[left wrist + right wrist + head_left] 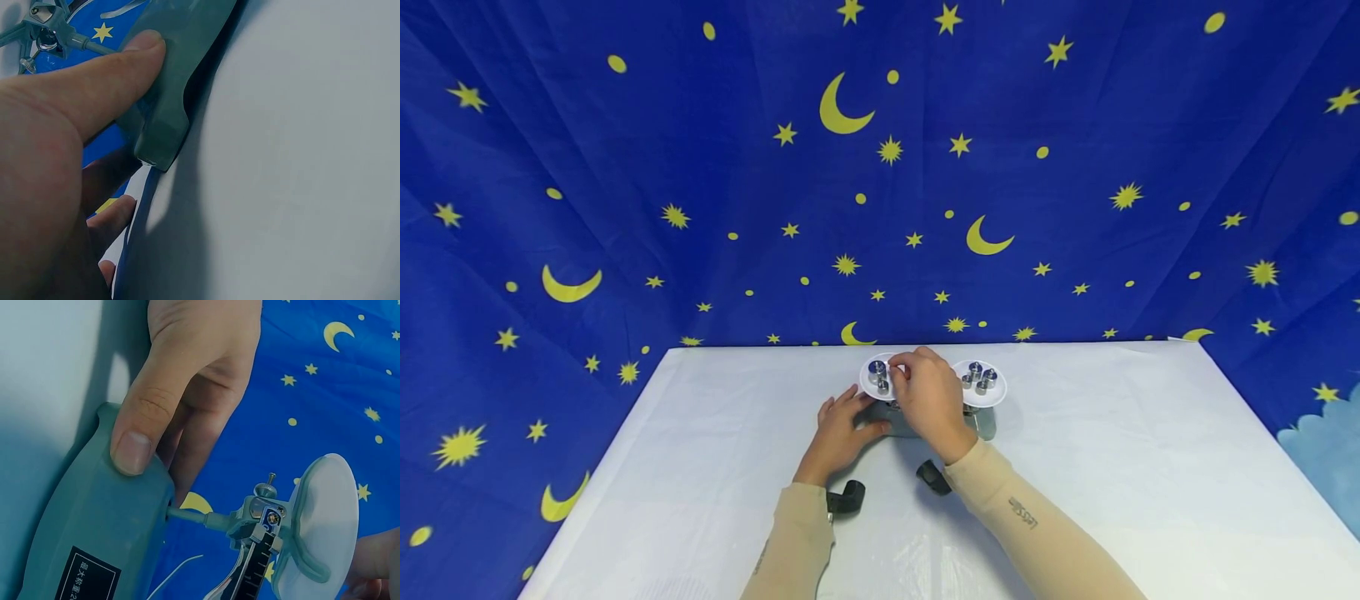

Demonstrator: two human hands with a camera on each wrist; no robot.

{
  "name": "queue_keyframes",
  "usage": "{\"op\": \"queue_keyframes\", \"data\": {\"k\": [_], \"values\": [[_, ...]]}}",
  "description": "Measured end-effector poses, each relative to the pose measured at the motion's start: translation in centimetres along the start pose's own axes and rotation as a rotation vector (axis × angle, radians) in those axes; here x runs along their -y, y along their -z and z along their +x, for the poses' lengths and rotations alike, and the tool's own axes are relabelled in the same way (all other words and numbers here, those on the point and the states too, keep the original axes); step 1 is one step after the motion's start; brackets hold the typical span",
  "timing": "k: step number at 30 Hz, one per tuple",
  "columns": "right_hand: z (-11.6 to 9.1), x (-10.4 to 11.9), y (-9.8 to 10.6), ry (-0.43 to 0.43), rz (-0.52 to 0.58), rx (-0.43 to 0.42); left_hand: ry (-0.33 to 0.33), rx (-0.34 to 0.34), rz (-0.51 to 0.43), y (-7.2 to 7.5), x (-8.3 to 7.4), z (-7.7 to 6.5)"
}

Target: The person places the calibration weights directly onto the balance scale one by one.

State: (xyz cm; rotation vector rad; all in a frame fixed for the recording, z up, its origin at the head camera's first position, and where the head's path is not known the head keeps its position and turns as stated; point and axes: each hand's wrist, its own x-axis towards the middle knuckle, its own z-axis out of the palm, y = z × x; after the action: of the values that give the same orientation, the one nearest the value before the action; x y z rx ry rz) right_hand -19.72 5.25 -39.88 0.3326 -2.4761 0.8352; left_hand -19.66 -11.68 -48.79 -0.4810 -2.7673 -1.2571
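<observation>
A grey-green balance scale [987,425] stands on the white table, with two white pans. Several shiny metal weights [975,372] sit on the right pan [1000,392]; a larger metal weight [877,367] and a small one [883,387] are on the left pan [867,388]. My left hand [838,437] grips the left end of the base, thumb [144,56] on its front and fingers behind. Over the left pan's right side is my right hand [928,400], fingers bent and tips close to the weights. Whether anything is between them is hidden.
The white table [737,417] extends around the scale, up to a blue star-and-moon curtain [760,175] at the back and sides. Black camera mounts [847,498] show at both wrists. A graduated black beam [257,565] runs beneath the pans.
</observation>
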Motion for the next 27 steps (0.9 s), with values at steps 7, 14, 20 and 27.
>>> {"op": "queue_keyframes", "data": {"k": [7,14,20,27], "values": [[-0.06,-0.06,-0.24,-0.002,-0.032,0.002,0.003,0.002,0.006,-0.03,0.01,0.01],[-0.09,-0.02,-0.31,-0.009,-0.040,0.006,0.005,0.003,0.010,-0.05,0.07,0.02],[-0.10,0.01,-0.33,-0.014,-0.047,0.015,0.007,0.004,0.009,-0.04,0.00,-0.01],[-0.11,-0.02,-0.41,-0.007,-0.051,0.011,0.005,0.003,0.008,-0.05,0.02,0.00]]}}
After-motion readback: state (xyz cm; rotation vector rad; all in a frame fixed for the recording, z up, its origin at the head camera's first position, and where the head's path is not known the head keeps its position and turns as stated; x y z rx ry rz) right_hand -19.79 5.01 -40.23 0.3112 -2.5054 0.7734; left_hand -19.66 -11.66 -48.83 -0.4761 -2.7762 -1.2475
